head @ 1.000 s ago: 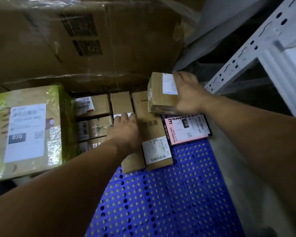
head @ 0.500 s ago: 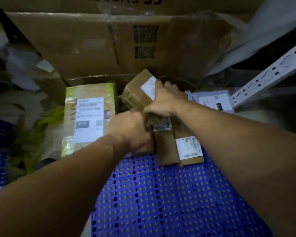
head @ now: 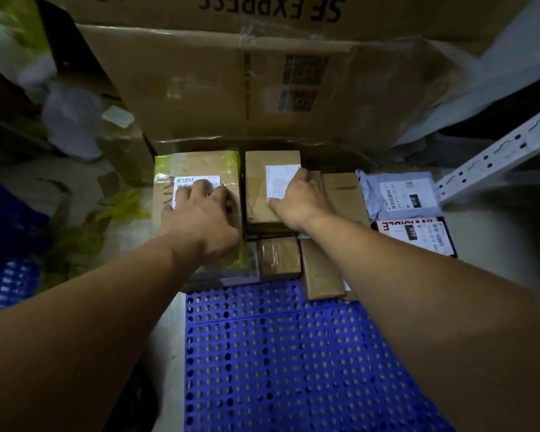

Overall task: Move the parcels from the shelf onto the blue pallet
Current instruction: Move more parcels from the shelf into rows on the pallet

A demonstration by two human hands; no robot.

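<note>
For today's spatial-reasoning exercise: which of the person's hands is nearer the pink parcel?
Right. The right hand is on a brown box left of the pink parcel; the left hand lies farther left, on the yellow-taped box.

Blue pallet [head: 293, 353], perforated: yellow-taped box [head: 200, 163] at its far end, brown parcels [head: 279, 254] just right of the box, pink-labelled packet [head: 415, 235] farther right.

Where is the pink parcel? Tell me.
Head view, right side: the pink parcel lies just this side of the grey bag, below the shelf post.
</note>
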